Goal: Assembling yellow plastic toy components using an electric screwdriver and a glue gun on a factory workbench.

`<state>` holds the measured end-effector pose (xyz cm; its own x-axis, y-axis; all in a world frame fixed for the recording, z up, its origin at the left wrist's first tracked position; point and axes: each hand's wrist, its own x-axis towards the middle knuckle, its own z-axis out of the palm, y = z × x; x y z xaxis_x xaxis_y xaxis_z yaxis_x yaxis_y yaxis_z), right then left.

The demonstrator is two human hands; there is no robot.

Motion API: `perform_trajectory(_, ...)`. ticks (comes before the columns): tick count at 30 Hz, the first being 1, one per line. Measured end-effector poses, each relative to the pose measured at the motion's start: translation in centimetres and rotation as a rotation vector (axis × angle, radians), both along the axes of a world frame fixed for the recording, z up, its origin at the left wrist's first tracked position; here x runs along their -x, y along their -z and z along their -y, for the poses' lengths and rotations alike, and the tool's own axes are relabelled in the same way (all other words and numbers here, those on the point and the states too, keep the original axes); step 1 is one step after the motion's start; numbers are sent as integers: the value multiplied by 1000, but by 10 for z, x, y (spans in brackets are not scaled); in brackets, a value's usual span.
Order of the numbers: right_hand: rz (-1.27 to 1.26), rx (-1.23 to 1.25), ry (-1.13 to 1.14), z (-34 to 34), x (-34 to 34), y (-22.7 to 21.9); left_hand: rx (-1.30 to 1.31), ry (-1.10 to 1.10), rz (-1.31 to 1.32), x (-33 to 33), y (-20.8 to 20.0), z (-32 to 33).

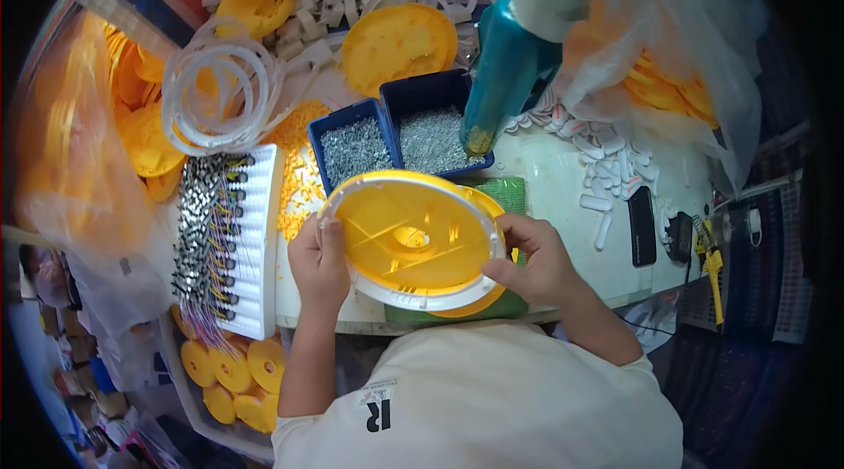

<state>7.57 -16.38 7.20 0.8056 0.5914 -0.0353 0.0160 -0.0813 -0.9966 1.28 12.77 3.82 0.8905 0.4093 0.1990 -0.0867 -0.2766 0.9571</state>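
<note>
A round yellow plastic disc [378, 245] set in a white ring [422, 300] is held up, tilted, between my two hands. My left hand [318, 262] grips its left rim, thumb on the near face. At the right rim, my right hand [538, 260] has its thumb on the white ring and its other fingers around the edge, partly hidden. Under the disc another yellow round part [479, 304] shows on a green mat [510, 196]. Just beyond are two blue bins [393, 122] of small metal screws.
A teal and grey tool [514, 65] hangs over the bins. To the left stands a white tray [264, 240] of small wired metal parts, near clear rings [220, 91]. White oval pieces [607, 161], a black phone-shaped object [642, 227] and a plastic bag [686, 47] occupy the right.
</note>
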Motion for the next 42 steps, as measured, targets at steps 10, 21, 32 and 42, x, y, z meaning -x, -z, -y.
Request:
perform_trajectory(10,-155,-56,30,-42,33,4,513,-115,108,-6,2,39)
perform_trajectory(21,64,-33,213,-20,11,12,258,44,-88,28,1,-1)
perform_trajectory(32,-575,-425,27,-26,25,26,505,111,-137,29,19,43)
perform_trajectory(42,642,305,-156,9,5,-24,-82,41,-250,28,20,13)
